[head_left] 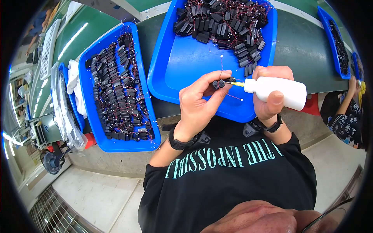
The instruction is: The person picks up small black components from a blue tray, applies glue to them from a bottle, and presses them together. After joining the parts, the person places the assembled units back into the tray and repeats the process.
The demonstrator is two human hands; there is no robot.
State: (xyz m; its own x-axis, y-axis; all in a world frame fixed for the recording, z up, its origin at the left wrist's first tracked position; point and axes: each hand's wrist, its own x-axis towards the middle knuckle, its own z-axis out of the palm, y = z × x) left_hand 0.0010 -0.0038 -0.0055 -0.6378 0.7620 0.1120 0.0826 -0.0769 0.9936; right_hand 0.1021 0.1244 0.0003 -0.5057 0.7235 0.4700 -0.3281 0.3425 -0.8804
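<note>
My left hand (197, 101) pinches small black blocks (220, 84) with thin red and black wires between thumb and fingers. White plugs on the wires stick out above and below the grip. Wrapped round a white squeeze bottle (289, 92), my right hand (263, 109) tips it sideways, its yellow nozzle (237, 84) pointing left. The fine tip meets or nearly meets the blocks; fingers partly hide the spot. Both hands are over the near part of a blue tray (184, 62), with a heap of similar wired black blocks (211, 23) at its far side.
Left of me, a second blue tray (104, 145) holds rows of wired black blocks. Beyond it lie a clear plastic bag (66, 112) and white cloth (74, 79). Another filled tray (325, 31) stands far right, near another person's sleeve (342, 120). A small fan (51, 162) is lower left.
</note>
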